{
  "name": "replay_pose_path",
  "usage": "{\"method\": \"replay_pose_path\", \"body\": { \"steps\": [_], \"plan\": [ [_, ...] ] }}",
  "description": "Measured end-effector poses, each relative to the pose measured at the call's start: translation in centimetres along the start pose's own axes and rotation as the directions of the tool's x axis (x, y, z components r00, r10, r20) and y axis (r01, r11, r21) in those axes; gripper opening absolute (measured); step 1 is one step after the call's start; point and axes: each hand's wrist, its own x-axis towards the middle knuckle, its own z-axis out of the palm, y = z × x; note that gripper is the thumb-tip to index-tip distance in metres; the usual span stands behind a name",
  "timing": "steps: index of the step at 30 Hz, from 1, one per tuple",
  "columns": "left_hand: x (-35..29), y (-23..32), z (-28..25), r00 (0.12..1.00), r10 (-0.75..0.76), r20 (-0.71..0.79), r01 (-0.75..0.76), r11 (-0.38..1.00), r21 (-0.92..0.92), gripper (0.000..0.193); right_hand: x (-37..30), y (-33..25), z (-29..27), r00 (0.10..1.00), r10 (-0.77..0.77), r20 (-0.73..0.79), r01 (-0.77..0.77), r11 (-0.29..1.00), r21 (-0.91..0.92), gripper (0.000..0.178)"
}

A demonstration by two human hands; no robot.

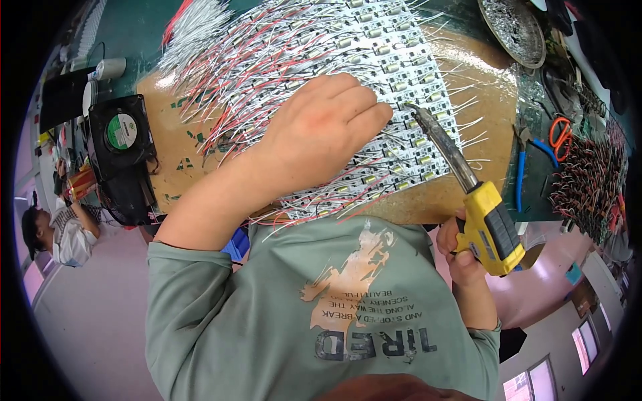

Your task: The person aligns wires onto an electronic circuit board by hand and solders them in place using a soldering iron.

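Note:
My left hand (328, 127) is over a panel of small circuit boards (428, 100), its fingers curled together close to the components. What they pinch, if anything, is hidden under the hand. In my right hand (458, 250) is a yellow and black soldering gun (491, 230), gripped by its handle. Its metal tube slants up and left, and the bent tip is at the boards just right of my left fingers. Red and white wires (227, 100) spread leftward from the boards. Short white wires stick out along the panel's right side.
The panel rests on a brown board (495, 134). At left stands a black fan (120, 134). To the right are blue-handled pliers (521, 174), orange-handled scissors (560, 137), a wire bundle (592, 180) and a round metal dish (511, 30). Another person (63, 234) is at far left.

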Motion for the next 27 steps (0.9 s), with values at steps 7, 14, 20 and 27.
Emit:
{"method": "replay_pose_path", "body": {
  "steps": [7, 14, 20, 27],
  "plan": [
    [0.06, 0.03, -0.05, 1.0, -0.011, 0.025, 0.012, 1.0, -0.006, 0.029, -0.05, 0.09, 0.1, 1.0, -0.021, -0.02, 0.022, 1.0, 0.012, 0.077],
    [0.07, 0.0, -0.17, 1.0, -0.004, 0.018, 0.004, 1.0, 0.008, 0.029, -0.07, 0.56, -0.71, 0.993, -0.08, 0.083, 0.077, 0.996, 0.04, 0.068],
    [0.11, 0.08, -0.12, 1.0, -0.004, 0.022, 0.003, 1.0, 0.01, 0.03, -0.12, 0.48, -0.7, 0.993, -0.062, 0.096, 0.057, 0.997, 0.046, 0.067],
    [0.17, 0.08, -0.13, 1.0, -0.005, 0.015, 0.005, 1.0, 0.009, 0.03, -0.02, -0.03, 0.03, 1.0, -0.004, -0.013, 0.004, 1.0, 0.029, 0.08]
  ]
}}
